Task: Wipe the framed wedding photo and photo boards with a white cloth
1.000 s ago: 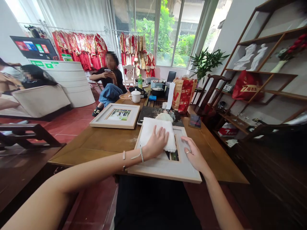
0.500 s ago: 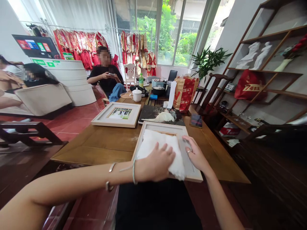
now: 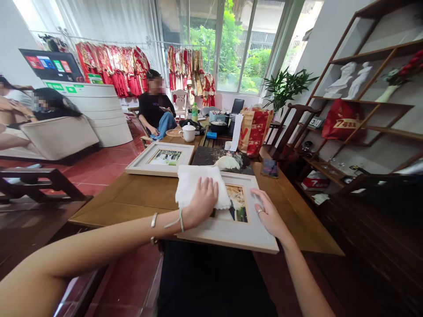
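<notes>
A light wooden picture frame lies flat at the near edge of the wooden table, overhanging it toward me. My left hand presses a folded white cloth onto the frame's upper left part, fingers spread flat on the cloth. My right hand rests flat on the frame's right border, fingers stretched out, a ring on one finger. The photo inside the frame shows between my hands.
A second framed photo lies farther left on the table. Behind it are a dark board, a white teapot, a red paper bag and a phone. A person sits beyond the table; wooden shelves stand right.
My left hand has slid the cloth from the frame's lower middle up to its upper left, uncovering the photo. My right hand has stayed on the right border.
</notes>
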Available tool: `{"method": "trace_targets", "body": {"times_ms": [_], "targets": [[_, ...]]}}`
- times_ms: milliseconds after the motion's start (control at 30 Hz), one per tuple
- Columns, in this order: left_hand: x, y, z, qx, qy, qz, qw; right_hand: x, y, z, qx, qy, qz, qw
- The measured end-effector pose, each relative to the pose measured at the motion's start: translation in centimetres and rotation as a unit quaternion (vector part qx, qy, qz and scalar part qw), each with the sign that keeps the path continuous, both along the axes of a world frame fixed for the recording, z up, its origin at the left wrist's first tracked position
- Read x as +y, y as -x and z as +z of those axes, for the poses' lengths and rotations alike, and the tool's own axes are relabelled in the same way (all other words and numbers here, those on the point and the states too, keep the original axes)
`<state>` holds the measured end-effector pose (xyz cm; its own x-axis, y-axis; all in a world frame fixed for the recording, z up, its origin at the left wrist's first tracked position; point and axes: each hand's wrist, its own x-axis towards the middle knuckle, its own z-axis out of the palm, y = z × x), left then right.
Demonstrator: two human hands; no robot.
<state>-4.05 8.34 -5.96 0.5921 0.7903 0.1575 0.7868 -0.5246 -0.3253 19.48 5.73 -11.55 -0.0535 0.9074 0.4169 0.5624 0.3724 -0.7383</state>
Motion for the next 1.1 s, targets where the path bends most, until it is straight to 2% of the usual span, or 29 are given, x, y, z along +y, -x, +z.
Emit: {"method": "trace_targets", "body": {"times_ms": [133, 200, 267, 367, 467, 600, 667, 733, 800, 867, 1100], "targets": [[4.3, 0.5, 0.2, -0.036, 0.002, 0.006, 0.999, 0.4, -0.1, -0.3, -0.006, 0.005, -0.001, 1.000], [5.3, 0.7, 0.3, -0.034, 0.018, -0.002, 0.999, 0.5, -0.2, -0.5, -0.007, 0.005, -0.002, 1.000], [5.1, 0.9, 0.6, -0.029, 0.035, -0.011, 0.999, 0.6, -0.3, -0.6, -0.006, 0.004, -0.003, 1.000], [2.6, 0.9, 1.2, -0.022, 0.060, -0.022, 0.998, 0.4, -0.6, -0.6, -0.008, 0.000, -0.002, 1.000], [-1.7, 0.8, 1.8, -0.006, 0.094, -0.041, 0.995, 0.3, -1.1, -0.4, -0.008, -0.003, -0.003, 1.000], [-7.1, 1.5, 2.8, 0.013, 0.187, -0.060, 0.980, 0.2, -1.5, -0.2, -0.007, 0.002, -0.007, 1.000], [-8.6, 2.2, 3.4, 0.009, 0.221, -0.054, 0.974, 0.2, -1.6, -0.1, -0.009, 0.007, -0.008, 1.000], [-8.9, 2.7, 3.8, -0.003, 0.234, -0.045, 0.971, 0.1, -1.6, -0.1, -0.011, 0.011, -0.008, 1.000], [-8.0, 3.0, 3.8, -0.024, 0.224, -0.037, 0.974, 0.1, -1.6, -0.1, -0.010, 0.011, -0.006, 1.000], [-6.1, 3.0, 3.4, -0.043, 0.196, -0.040, 0.979, 0.0, -1.5, 0.0, -0.008, 0.009, -0.004, 1.000], [2.8, 1.9, 1.0, -0.088, 0.077, -0.074, 0.990, 0.3, -1.3, -0.1, -0.005, 0.003, 0.000, 1.000]]}}
